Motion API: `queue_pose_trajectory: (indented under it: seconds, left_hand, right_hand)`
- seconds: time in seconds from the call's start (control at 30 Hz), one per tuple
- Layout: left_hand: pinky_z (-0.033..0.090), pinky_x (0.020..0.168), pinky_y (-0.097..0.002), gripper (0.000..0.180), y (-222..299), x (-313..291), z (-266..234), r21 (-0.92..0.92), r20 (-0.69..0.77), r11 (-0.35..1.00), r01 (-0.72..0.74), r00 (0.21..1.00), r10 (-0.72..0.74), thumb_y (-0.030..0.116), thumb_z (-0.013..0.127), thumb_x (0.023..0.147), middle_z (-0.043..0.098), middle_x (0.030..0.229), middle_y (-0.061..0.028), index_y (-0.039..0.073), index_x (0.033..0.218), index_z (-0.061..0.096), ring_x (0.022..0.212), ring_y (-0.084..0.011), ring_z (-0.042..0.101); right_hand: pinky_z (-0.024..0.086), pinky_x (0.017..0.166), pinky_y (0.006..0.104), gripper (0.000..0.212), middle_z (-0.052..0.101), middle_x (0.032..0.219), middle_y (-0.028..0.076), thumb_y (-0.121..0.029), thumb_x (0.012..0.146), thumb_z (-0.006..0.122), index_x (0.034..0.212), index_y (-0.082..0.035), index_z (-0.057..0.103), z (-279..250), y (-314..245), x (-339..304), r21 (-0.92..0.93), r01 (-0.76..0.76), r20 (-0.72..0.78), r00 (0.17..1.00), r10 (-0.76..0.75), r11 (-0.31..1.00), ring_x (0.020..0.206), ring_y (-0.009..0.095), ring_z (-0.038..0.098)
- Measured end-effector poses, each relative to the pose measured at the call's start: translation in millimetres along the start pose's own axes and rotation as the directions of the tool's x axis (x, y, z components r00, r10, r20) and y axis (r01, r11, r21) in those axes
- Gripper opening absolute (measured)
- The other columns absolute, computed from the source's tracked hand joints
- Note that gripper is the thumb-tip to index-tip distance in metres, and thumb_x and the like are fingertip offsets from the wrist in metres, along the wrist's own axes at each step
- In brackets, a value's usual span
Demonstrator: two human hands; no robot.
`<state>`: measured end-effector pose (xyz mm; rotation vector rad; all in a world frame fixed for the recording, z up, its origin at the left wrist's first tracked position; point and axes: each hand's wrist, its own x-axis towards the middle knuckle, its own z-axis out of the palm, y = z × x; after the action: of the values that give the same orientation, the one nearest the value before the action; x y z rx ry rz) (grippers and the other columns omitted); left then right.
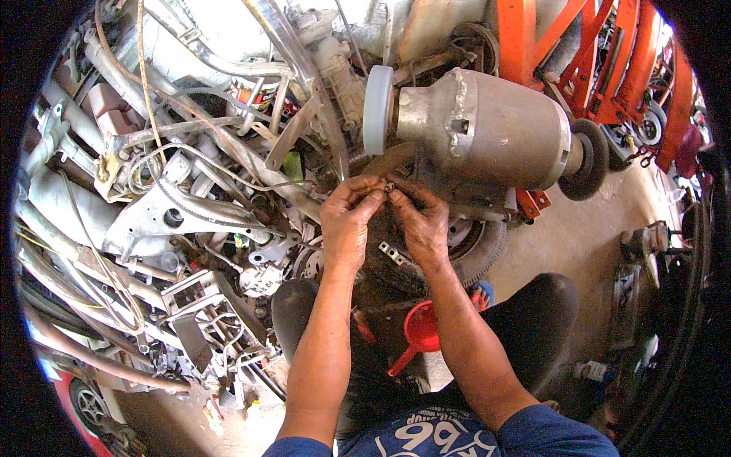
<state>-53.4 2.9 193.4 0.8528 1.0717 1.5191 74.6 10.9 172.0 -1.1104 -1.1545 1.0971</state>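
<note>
Both my hands meet in front of the bench grinder, thumbs and fingers pinched together. Between the fingertips is a small round metal piece (389, 186), possibly a nut or ring; its kind is too small to tell. My left hand (349, 217) grips it from the left, and my right hand (421, 221) from the right. The bench grinder (502, 126) has a brown, worn motor body. A pale grey grinding wheel (378, 110) is on its left end, just above my hands and apart from them. On its right end sits a dark wheel (586, 160).
Scrap metal pipes, brackets and a control arm (171, 213) pile up at the left. Orange-red steel frames (525, 38) stand behind the grinder. Below lie a toothed ring (487, 251) and a small drilled metal block (392, 254). A red plastic dipper (420, 326) is between my legs.
</note>
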Motion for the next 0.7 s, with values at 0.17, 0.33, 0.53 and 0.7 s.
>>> queue_pose_trajectory:
  seconds: [0.17, 0.33, 0.53, 0.7]
  left_hand:
    - [0.053, 0.088, -0.0261, 0.019, 4, -1, 2, 0.138, 0.002, 0.988, -0.069, 0.998, 0.069, -0.003, 0.072, 0.089, 0.073, 0.101, -0.0065, -0.001, 0.107, 0.071, 0.092, -0.0129, 0.067]
    - [0.053, 0.087, -0.0257, 0.019, 6, -1, 2, 0.170, 0.008, 0.980, -0.101, 0.995, 0.101, -0.003, 0.072, 0.088, 0.073, 0.100, -0.0057, -0.001, 0.106, 0.072, 0.092, -0.0119, 0.067]
    - [0.052, 0.082, -0.0251, 0.016, 6, -4, 4, 0.211, 0.002, 0.973, -0.094, 0.995, 0.096, 0.003, 0.071, 0.090, 0.073, 0.096, -0.0056, -0.002, 0.105, 0.072, 0.088, -0.0110, 0.066]
    - [0.054, 0.085, -0.0380, 0.022, -24, 9, -19, 0.694, 0.075, 0.720, -0.022, 0.996, -0.042, 0.013, 0.064, 0.092, 0.075, 0.096, -0.0123, -0.002, 0.105, 0.073, 0.085, -0.0264, 0.070]
  right_hand:
    - [0.050, 0.098, 0.0321, 0.029, 0.073, 0.117, 0.011, -0.016, 0.097, 0.069, 0.121, 0.001, 0.071, 0, 2, 1, -0.043, -0.001, 0.027, 1.000, 0.002, 0.999, 0.108, 0.018, 0.066]
    - [0.050, 0.098, 0.0313, 0.031, 0.073, 0.118, 0.011, -0.015, 0.094, 0.072, 0.122, 0.001, 0.071, -1, 7, 1, 0.009, -0.028, 0.015, 0.999, 0.028, 1.000, 0.108, 0.018, 0.066]
    - [0.051, 0.095, 0.0327, 0.030, 0.074, 0.114, 0.010, -0.015, 0.092, 0.075, 0.117, 0.002, 0.072, -1, 1, 0, 0.011, -0.034, -0.026, 0.999, 0.034, 0.999, 0.104, 0.019, 0.066]
    - [0.053, 0.091, 0.0377, 0.028, 0.074, 0.108, 0.017, -0.021, 0.093, 0.069, 0.109, 0.001, 0.071, -26, 11, -18, -0.266, -0.059, 0.067, 0.995, 0.080, 0.962, 0.098, 0.028, 0.069]
